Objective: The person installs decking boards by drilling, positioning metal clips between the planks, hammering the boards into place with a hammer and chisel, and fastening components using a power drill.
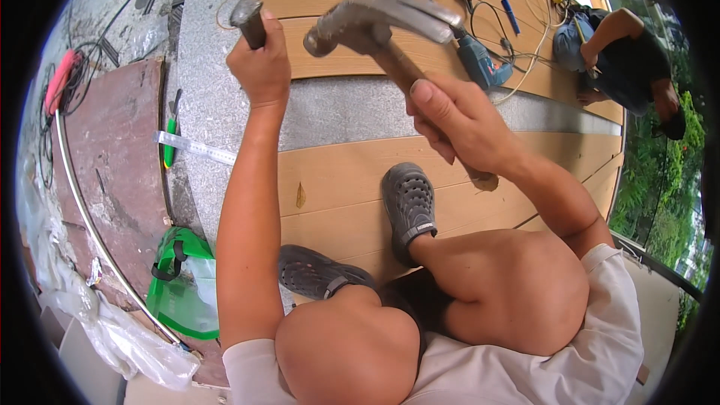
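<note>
My left hand [261, 75] is closed around a steel chisel [253, 28], held upright with its battered, flattened head above the fist. The chisel's lower end is hidden behind the hand and forearm. In my right hand [469, 120] is a claw hammer [390, 56], gripped by its worn wooden handle. Its metal head is raised to the right of the chisel and apart from it, with the rounded face toward the chisel and the claw toward the right. Below both hands are brown deck boards [345, 172] and a bare grey strip [345, 109] between boards.
A blue drill [480, 61], cables and a blue marker [510, 16] lie on the far boards. Another person [622, 52] crouches at the right. To the left are a ruler [196, 148], a green utility knife [171, 135], a green face shield [180, 285] and plastic sheeting [120, 337].
</note>
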`<state>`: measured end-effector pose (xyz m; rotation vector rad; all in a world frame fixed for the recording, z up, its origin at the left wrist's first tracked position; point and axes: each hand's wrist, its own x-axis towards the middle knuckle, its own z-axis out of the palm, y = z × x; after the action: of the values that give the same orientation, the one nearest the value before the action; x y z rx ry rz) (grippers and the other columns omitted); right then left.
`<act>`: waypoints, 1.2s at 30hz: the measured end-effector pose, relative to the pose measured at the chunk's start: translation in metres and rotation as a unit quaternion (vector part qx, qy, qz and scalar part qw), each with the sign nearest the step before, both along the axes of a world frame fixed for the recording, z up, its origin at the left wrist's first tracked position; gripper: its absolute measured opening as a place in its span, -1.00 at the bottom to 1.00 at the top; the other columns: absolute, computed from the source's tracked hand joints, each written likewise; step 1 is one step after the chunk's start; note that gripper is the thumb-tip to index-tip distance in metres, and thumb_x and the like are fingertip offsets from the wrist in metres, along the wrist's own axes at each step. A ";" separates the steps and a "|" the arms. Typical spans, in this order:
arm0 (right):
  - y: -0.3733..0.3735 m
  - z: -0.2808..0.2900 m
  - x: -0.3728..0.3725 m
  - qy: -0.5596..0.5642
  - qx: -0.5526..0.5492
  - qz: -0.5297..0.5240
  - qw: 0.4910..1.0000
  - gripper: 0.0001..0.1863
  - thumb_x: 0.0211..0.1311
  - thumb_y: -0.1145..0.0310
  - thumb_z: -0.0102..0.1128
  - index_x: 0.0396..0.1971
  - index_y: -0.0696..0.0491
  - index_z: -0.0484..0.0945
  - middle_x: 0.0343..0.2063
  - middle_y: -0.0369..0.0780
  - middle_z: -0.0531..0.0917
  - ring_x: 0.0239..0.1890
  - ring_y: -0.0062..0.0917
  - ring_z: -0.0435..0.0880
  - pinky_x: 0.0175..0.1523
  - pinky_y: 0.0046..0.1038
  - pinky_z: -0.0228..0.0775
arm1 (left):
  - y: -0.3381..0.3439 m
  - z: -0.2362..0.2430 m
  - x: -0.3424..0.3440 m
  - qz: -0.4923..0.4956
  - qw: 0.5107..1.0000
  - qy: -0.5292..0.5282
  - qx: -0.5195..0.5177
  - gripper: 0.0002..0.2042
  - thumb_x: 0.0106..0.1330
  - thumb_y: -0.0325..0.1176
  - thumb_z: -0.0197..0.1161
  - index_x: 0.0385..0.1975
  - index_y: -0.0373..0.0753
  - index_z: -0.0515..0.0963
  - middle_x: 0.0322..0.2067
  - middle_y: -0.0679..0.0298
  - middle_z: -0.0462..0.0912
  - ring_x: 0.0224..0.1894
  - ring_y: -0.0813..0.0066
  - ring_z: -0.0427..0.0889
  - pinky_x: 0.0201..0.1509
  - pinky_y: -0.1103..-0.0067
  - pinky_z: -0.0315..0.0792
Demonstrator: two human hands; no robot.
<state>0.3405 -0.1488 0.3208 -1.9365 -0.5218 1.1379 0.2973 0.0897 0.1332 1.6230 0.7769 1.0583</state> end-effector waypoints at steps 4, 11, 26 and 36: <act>0.027 0.043 0.015 -0.042 0.073 0.041 0.996 -0.42 0.63 -0.15 -0.16 -0.23 0.15 0.46 -0.61 -0.32 0.46 -0.74 -0.75 0.33 -0.63 -0.66 0.18 | -0.013 0.007 0.010 0.041 0.999 -0.009 0.022 -0.69 0.38 -0.30 0.32 -0.56 -0.39 0.55 -0.70 -0.01 0.46 -0.68 0.36 0.41 -0.50 0.38 0.36; 0.067 0.067 0.011 -0.083 0.095 0.038 0.991 -0.41 0.60 -0.17 -0.08 -0.28 0.15 0.50 -0.70 -0.36 0.38 -0.77 -0.73 0.31 -0.64 -0.63 0.16 | -0.018 0.018 0.005 0.103 0.993 -0.029 -0.040 -0.80 0.31 -0.40 0.34 -0.51 -0.33 0.52 -0.66 0.05 0.51 -0.64 0.17 0.50 -0.49 0.36 0.37; 0.008 0.031 -0.003 -0.027 0.063 -0.145 0.987 -0.34 0.59 -0.22 -0.16 -0.16 0.21 0.42 -0.64 -0.25 0.40 -0.80 -0.66 0.27 -0.70 -0.56 0.18 | -0.034 0.003 0.012 0.027 0.991 -0.091 0.098 -0.71 0.34 -0.31 0.35 -0.53 -0.21 0.38 -0.64 0.11 0.50 -0.57 0.06 0.58 -0.54 0.28 0.40; 0.010 0.017 -0.004 0.014 0.062 -0.150 0.987 -0.36 0.59 -0.22 -0.16 -0.17 0.18 0.42 -0.64 -0.26 0.41 -0.80 -0.66 0.26 -0.71 -0.55 0.16 | -0.027 -0.003 0.014 0.068 0.984 -0.086 0.142 -0.72 0.36 -0.36 0.32 -0.54 -0.20 0.39 -0.68 0.15 0.49 -0.62 0.09 0.57 -0.56 0.32 0.41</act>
<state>0.3368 -0.1389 0.3380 -1.8170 -0.2666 0.9162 0.3117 0.0630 0.1304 1.7037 0.6494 1.4408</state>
